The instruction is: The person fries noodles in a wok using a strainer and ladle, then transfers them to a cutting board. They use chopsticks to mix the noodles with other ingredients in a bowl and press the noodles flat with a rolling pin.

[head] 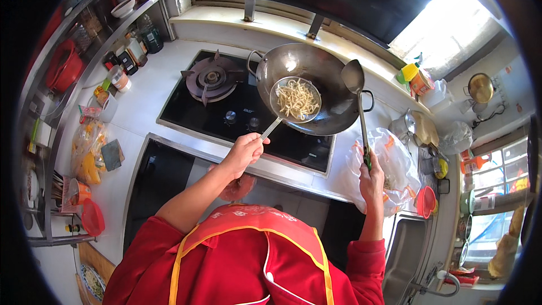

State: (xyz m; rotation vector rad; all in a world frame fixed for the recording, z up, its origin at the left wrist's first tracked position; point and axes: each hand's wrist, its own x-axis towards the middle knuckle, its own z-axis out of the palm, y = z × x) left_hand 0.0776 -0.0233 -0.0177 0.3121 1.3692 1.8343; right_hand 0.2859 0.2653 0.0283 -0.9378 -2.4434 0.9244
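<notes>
My left hand (245, 152) grips the metal handle of a wire-mesh skimmer (273, 129). Thin pale strips of food (297, 99) lie in its bowl, held over the near left part of a large two-handled wok (326, 65). The wok sits over the right side of a black glass gas hob (199, 112). In my right hand (372, 178) is the handle of a long wok ladle (353, 77); its bowl is raised by the wok's right rim. I cannot tell whether the ladle touches the wok. Dark residue or liquid in the wok is hard to make out.
A bare burner (211, 77) is at the hob's left. Bottles (135, 48) and bagged food (89, 148) line the left counter below a metal shelf (101, 55). To the right are a white plastic bag (396, 156), a red basin (426, 202) and a steel sink (404, 250).
</notes>
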